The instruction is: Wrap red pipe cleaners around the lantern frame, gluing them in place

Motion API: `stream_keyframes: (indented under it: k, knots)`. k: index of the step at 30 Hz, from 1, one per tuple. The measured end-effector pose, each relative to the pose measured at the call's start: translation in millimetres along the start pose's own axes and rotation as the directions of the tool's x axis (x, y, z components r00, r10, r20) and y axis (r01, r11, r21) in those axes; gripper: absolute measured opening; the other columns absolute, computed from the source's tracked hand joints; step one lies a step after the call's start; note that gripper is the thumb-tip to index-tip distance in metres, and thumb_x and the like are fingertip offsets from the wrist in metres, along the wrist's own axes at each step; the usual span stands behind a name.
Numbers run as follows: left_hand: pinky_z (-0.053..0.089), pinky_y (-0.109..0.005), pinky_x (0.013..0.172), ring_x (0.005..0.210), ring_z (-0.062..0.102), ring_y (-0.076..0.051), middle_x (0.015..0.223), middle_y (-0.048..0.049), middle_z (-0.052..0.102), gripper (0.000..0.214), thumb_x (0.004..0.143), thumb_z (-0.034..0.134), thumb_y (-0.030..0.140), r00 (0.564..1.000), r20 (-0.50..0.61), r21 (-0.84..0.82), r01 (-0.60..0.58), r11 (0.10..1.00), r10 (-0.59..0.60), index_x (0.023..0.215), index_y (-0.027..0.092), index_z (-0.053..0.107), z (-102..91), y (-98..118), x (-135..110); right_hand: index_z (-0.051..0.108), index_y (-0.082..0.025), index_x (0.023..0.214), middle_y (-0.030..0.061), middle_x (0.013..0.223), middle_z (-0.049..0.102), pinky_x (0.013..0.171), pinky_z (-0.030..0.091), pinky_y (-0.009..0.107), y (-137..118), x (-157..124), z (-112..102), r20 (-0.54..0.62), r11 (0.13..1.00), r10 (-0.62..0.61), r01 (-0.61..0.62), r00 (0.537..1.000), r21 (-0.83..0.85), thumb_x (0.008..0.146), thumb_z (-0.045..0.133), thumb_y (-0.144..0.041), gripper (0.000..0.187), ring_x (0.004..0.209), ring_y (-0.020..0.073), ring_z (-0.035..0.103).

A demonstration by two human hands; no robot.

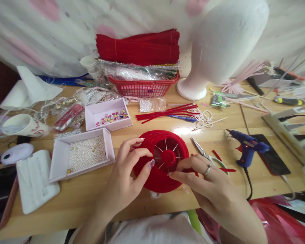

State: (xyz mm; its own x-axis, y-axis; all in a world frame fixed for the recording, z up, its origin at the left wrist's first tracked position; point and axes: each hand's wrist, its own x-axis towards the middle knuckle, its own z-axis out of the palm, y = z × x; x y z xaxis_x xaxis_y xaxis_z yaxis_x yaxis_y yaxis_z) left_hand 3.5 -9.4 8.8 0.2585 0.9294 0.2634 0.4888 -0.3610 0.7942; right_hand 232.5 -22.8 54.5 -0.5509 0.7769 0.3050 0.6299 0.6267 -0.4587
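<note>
A round red fuzzy hat-like piece (155, 181) lies on the table before me, built of coiled pipe cleaner. Its open middle has thin silver wire spokes (177, 157) running out from a small red hub (168, 157). My left hand (133, 162) grips its left side, thumb and index finger close together at the inner rim. At the lower right of the opening, my right hand (205, 176), with a ring on one finger, is closed in a pinch near a spoke's end. What lies between those fingertips is hidden. Open scissors (203, 150) rest beside the right hand.
A blue glue gun (247, 149) and a phone (273, 154) lie right. Boxes of pearl beads (86, 154) and gems (108, 115) sit left. Behind are loose red pipe cleaners (165, 112), a red basket (144, 88) and a white foam head (218, 44).
</note>
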Motion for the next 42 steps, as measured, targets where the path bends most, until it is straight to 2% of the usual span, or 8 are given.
stream_keyframes:
  k: [4, 9, 15, 19, 29, 33, 39, 42]
  knots:
    - [0.037, -0.038, 0.112, 0.134, 0.044, -0.018, 0.132, -0.0044, 0.047, 0.018, 0.097, 0.055, 0.018, 0.998, 0.048, -0.024, 0.034, 0.999, -0.033, 0.111, 0.029, 0.056, -3.9, 1, 0, 0.069, -0.020, 0.106, 0.0067, 0.098, 0.066, 0.068, 0.053, 0.026, 0, -2, 2, -0.008, 1.000, 0.012, -0.012, 1.000, 0.002, 0.090, 0.043, 0.004, 0.038, 0.084, 0.0153, 0.059]
    - [0.038, -0.041, 0.113, 0.134, 0.044, -0.020, 0.132, -0.0053, 0.048, 0.021, 0.095, 0.055, 0.017, 0.999, 0.032, -0.034, 0.031, 0.999, -0.030, 0.112, 0.029, 0.055, -4.0, 0, 0, 0.069, -0.020, 0.107, 0.0069, 0.098, 0.067, 0.067, 0.053, 0.027, -1, -2, 2, -0.014, 1.000, 0.017, -0.017, 1.000, -0.013, 0.090, 0.044, 0.003, 0.038, 0.084, 0.0169, 0.060]
    - [0.037, -0.046, 0.116, 0.138, 0.040, -0.022, 0.142, -0.0078, 0.040, 0.047, 0.094, 0.054, 0.018, 0.996, 0.089, 0.032, 0.016, 0.999, -0.019, 0.137, 0.034, 0.045, -4.6, -2, 4, 0.070, -0.020, 0.103, 0.0065, 0.096, 0.068, 0.068, 0.053, 0.028, 0, -1, 3, -0.036, 1.000, 0.017, -0.017, 0.999, -0.005, 0.089, 0.045, 0.003, 0.037, 0.083, 0.0170, 0.061]
    - [0.037, -0.052, 0.116, 0.139, 0.039, -0.025, 0.144, -0.0076, 0.037, 0.045, 0.092, 0.054, 0.018, 0.993, 0.115, 0.063, 0.028, 0.998, -0.036, 0.134, 0.035, 0.050, -4.1, -4, 6, 0.070, -0.020, 0.104, 0.0065, 0.096, 0.067, 0.069, 0.053, 0.029, 1, -3, 4, -0.033, 1.000, 0.012, -0.012, 0.999, -0.001, 0.087, 0.044, 0.004, 0.039, 0.084, 0.0175, 0.060]
    - [0.036, -0.056, 0.117, 0.143, 0.037, -0.027, 0.150, -0.0067, 0.038, 0.044, 0.092, 0.054, 0.019, 0.992, 0.117, 0.017, 0.050, 0.999, -0.051, 0.132, 0.035, 0.050, -1.0, -7, 6, 0.070, -0.020, 0.103, 0.0061, 0.094, 0.067, 0.069, 0.053, 0.025, 1, -1, 3, -0.038, 1.000, 0.012, -0.011, 0.999, 0.022, 0.088, 0.042, 0.004, 0.040, 0.081, 0.0147, 0.059]
    - [0.035, -0.055, 0.119, 0.145, 0.036, -0.026, 0.152, -0.0056, 0.038, 0.043, 0.092, 0.055, 0.020, 0.989, 0.140, 0.013, 0.052, 0.999, -0.053, 0.132, 0.036, 0.051, -5.0, -5, 7, 0.070, -0.020, 0.102, 0.0063, 0.094, 0.068, 0.069, 0.053, 0.025, 1, 0, 2, -0.050, 1.000, 0.009, -0.008, 0.999, 0.021, 0.089, 0.043, 0.003, 0.038, 0.080, 0.0149, 0.059]
    - [0.040, -0.043, 0.119, 0.142, 0.042, -0.019, 0.151, 0.0010, 0.045, 0.044, 0.097, 0.054, 0.027, 0.985, 0.159, -0.017, 0.067, 0.998, -0.064, 0.138, 0.042, 0.049, -16.9, -4, 14, 0.070, -0.019, 0.103, 0.0069, 0.094, 0.068, 0.070, 0.053, 0.026, 3, 1, 3, -0.042, 1.000, 0.002, -0.001, 0.999, 0.031, 0.088, 0.042, 0.005, 0.040, 0.082, 0.0156, 0.059]
    - [0.040, -0.042, 0.119, 0.143, 0.043, -0.018, 0.151, 0.0020, 0.046, 0.042, 0.101, 0.049, 0.032, 0.985, 0.157, 0.018, 0.067, 0.998, -0.069, 0.140, 0.046, 0.047, -20.6, -6, 20, 0.070, -0.018, 0.106, 0.0073, 0.095, 0.067, 0.071, 0.054, 0.027, 3, 0, 3, -0.035, 0.999, -0.009, 0.011, 0.999, 0.039, 0.087, 0.043, 0.006, 0.041, 0.084, 0.0164, 0.059]
